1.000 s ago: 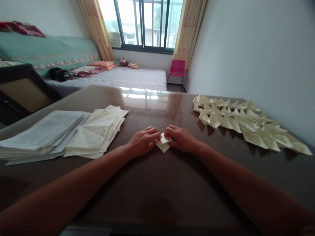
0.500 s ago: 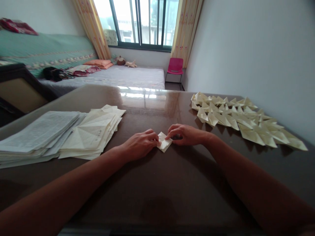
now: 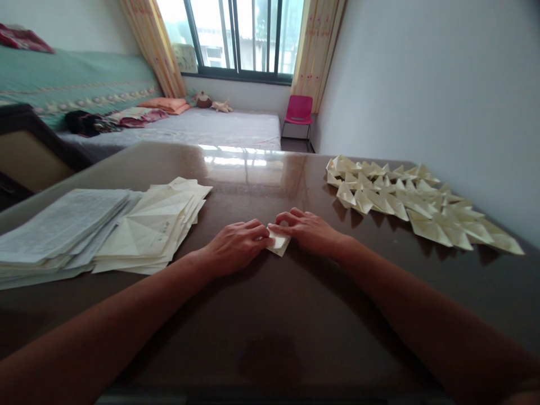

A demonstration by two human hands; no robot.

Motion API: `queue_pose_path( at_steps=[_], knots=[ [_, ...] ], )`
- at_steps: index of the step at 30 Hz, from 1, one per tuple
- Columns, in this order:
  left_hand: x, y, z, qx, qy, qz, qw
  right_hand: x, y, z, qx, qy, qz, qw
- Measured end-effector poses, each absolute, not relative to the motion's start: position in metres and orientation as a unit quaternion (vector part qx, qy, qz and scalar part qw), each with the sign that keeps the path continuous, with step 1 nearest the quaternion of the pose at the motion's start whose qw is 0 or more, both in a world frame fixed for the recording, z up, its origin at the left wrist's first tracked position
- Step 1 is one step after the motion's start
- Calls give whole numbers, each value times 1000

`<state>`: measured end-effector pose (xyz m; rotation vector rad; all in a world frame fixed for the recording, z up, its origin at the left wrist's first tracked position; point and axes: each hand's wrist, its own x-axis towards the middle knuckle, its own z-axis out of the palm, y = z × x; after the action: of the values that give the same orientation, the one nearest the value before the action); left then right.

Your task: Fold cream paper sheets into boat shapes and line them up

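A small folded square of cream paper [image 3: 278,243] lies on the brown table, one corner pointing toward me. My left hand [image 3: 238,243] is closed on its left edge, thumb and fingertips pinching the paper. From the right, my right hand [image 3: 310,229] curls over the far and right edges, its fingers pressed on the paper. The fingers of both hands hide the paper's far corner and sides.
Stacks of printed sheets [image 3: 63,222] and creased cream sheets [image 3: 145,228] lie on the table's left. Rows of pointed folded paper pieces [image 3: 405,202] stand at the right by the wall. Beyond the table [image 3: 270,332] are a bed [image 3: 228,128] and a pink chair [image 3: 299,110].
My right hand first drew back to the paper's right edge, then came in again over its far side. A raised flap now lies differently. The view has shifted slightly.
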<state>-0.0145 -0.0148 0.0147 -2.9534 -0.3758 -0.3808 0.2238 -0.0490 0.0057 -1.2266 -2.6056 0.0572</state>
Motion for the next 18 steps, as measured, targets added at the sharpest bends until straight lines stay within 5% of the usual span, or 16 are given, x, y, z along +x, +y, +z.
queue_pose_path(
  at_steps=[18],
  knots=[
    [-8, -22, 10, -983, -143, -102, 62, 224, -41, 2, -409, -892, 94, 170]
  ],
)
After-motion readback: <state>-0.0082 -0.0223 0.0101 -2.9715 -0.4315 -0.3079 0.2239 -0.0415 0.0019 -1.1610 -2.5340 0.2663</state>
